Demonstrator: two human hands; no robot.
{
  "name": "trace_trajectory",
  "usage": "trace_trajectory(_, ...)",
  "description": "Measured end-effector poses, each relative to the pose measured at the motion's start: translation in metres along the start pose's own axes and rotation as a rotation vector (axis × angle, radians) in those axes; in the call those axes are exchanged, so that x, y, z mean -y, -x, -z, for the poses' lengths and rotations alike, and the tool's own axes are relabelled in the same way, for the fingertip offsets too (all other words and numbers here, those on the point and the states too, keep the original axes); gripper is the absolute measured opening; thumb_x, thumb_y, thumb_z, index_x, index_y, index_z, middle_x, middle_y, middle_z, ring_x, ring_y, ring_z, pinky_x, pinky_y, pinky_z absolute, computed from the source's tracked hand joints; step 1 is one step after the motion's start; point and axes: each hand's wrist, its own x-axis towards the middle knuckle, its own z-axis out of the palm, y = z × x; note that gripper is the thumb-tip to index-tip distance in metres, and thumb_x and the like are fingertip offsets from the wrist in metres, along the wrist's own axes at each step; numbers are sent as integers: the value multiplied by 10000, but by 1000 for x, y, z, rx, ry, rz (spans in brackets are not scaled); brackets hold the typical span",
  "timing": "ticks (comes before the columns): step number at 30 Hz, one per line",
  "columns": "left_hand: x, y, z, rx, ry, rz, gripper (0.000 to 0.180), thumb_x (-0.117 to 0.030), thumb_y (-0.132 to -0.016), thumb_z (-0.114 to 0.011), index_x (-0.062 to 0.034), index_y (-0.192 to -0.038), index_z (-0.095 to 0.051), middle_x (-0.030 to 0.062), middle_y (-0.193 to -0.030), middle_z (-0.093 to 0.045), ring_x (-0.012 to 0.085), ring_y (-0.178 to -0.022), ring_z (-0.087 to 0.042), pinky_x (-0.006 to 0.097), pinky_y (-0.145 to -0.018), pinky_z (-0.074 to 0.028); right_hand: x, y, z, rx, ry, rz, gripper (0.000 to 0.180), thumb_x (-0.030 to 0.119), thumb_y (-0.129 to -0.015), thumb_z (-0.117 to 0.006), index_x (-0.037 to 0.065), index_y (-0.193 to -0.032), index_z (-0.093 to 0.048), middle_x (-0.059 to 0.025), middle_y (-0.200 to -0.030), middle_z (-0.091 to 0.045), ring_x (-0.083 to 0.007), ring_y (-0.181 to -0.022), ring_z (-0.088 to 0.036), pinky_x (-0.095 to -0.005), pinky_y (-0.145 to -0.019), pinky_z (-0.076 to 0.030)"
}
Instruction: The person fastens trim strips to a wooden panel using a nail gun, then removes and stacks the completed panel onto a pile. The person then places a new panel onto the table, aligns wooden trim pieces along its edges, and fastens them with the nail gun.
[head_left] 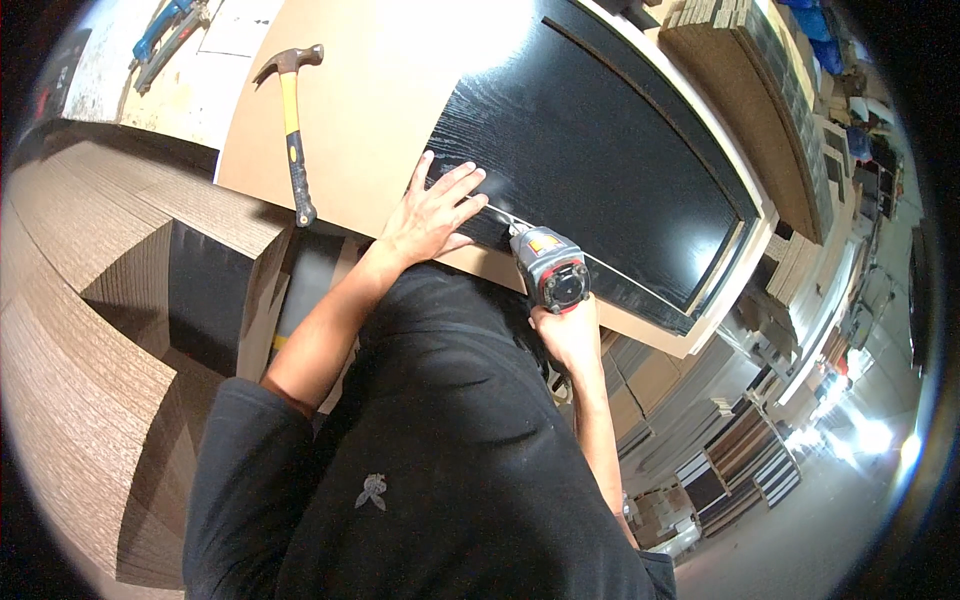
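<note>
My left hand (432, 213) lies flat with its fingers spread, pressing on a black wood-grain panel (590, 150) near its close edge. My right hand (570, 338) grips a grey and red power drill (552, 266) from below. The drill's nose points away from me, and its tip meets the panel just right of my left fingers. A thin pale line (630, 282) runs along the panel's near side, and a raised strip follows its far side. Whether the bit is sunk into the wood is too small to tell.
A claw hammer (292, 130) with a yellow and black handle rests on a tan board (365, 110) left of the panel. Brown wood-grain frames (70, 330) stand at the left. Stacked boards (745, 90) rise at the far right. A blue-handled tool (160, 35) lies at the upper left.
</note>
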Motion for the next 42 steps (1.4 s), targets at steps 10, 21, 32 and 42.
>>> trace_trajectory(10,22,54,8,-387,198,509,438,-315,-760,-796,-90,-1126,-713,69,-1149,-628,273,-1186,-512,467,-1083,-266,61,-1,-4,145,56,127,250,49,-714,-677,-48,-944,-670,-213,-867,-726,-295,-875,-737,-367,-775,-544)
trace_trajectory(21,22,50,2,-485,319,574,309,-327,-763,-800,-159,-1019,-757,-22,-1037,-641,207,-1145,-519,457,-1051,-260,111,-18,-30,168,112,249,247,33,-709,-718,-48,-938,-673,-199,-871,-732,-275,-869,-743,-355,-776,-562)
trace_trajectory(32,28,58,14,-346,415,548,452,-326,-740,-824,-149,-1140,-712,-8,-1136,-621,207,-1206,-488,485,-1070,-225,114,-22,-32,201,143,305,229,51,-754,-712,-37,-964,-691,-199,-866,-735,-276,-853,-748,-350,-764,-566)
trace_trajectory(42,30,66,-3,-316,304,465,431,-209,-716,-822,-140,-1126,-707,-16,-1197,-606,180,-1264,-500,510,-1123,-213,109,-23,-25,203,136,352,249,80,-777,-728,-31,-997,-692,-211,-885,-731,-307,-888,-745,-358,-769,-570)
